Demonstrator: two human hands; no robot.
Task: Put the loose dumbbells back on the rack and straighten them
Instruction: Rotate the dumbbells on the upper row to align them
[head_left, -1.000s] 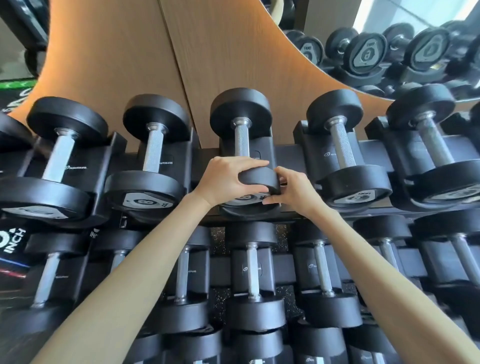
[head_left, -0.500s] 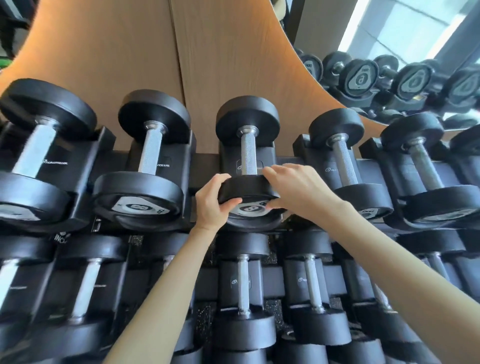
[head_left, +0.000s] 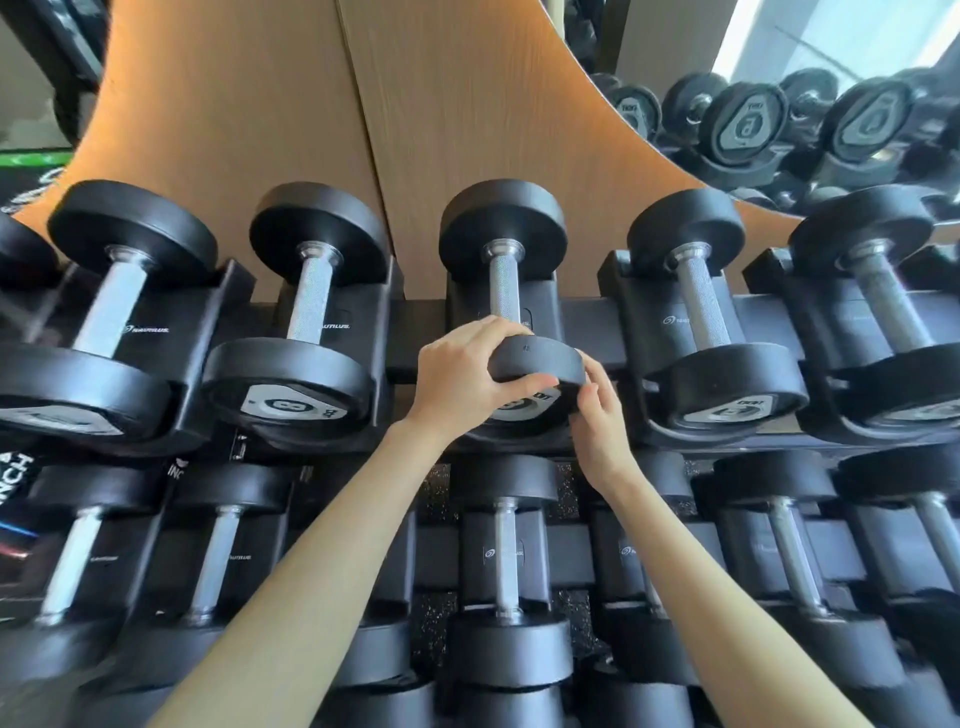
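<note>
A black dumbbell (head_left: 505, 283) with a knurled steel handle lies in the middle cradle of the top row of the black rack (head_left: 589, 325). My left hand (head_left: 465, 371) wraps over the left and top of its near head, thumb under the front face. My right hand (head_left: 597, 410) holds the same head from the right and below with its fingertips. The grey label on that head is mostly hidden by my hands.
Dumbbells fill the cradles on both sides, the closest being one to the left (head_left: 306, 322) and one to the right (head_left: 706, 322). A lower row (head_left: 506, 561) sits under my arms. A wooden panel (head_left: 415, 104) backs the rack, with a mirror (head_left: 779, 104) at upper right.
My left hand slid from the side of the near head up over its top. My right hand dropped from the top to the lower right edge. The view shifted slightly.
</note>
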